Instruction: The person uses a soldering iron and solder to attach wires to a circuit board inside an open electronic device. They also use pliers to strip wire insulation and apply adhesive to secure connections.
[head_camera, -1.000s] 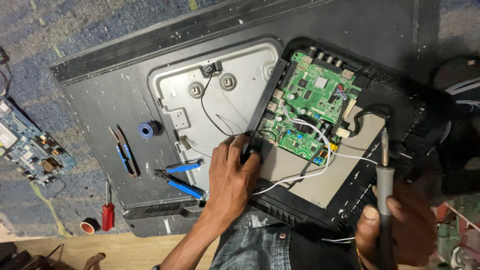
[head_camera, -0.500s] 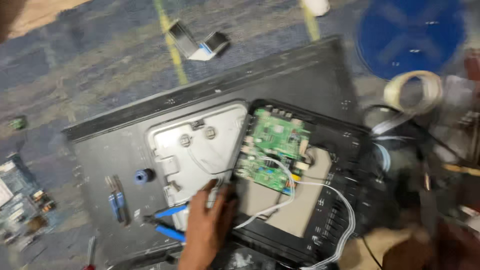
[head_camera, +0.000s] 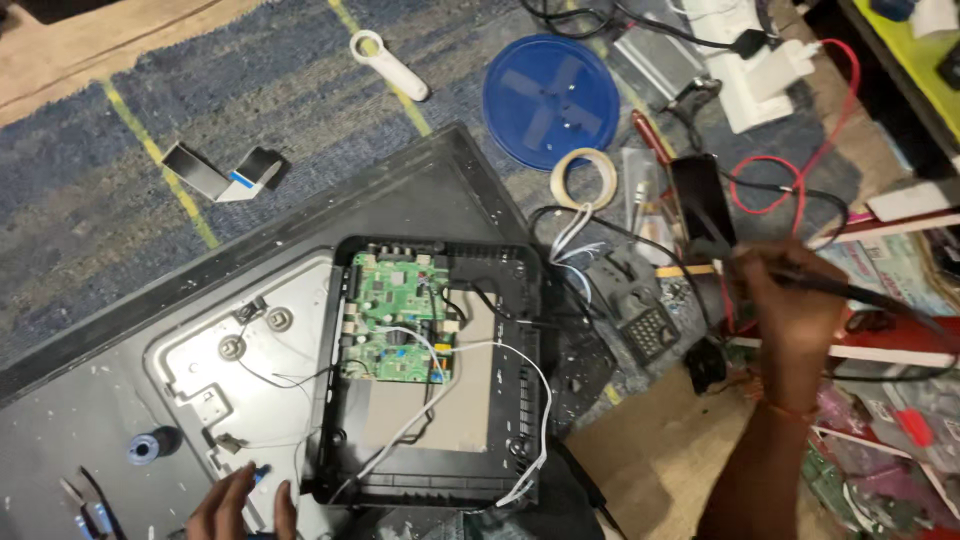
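The big black television back panel lies face-down on the blue carpet, its green circuit board bared in the opened black housing. The work looks paused between board steps. The right hand, grip closed on a slim dark soldering iron, hangs over crowded clutter with little room. The left hand, fingers loosely spread and empty, rests at the panel's near edge.
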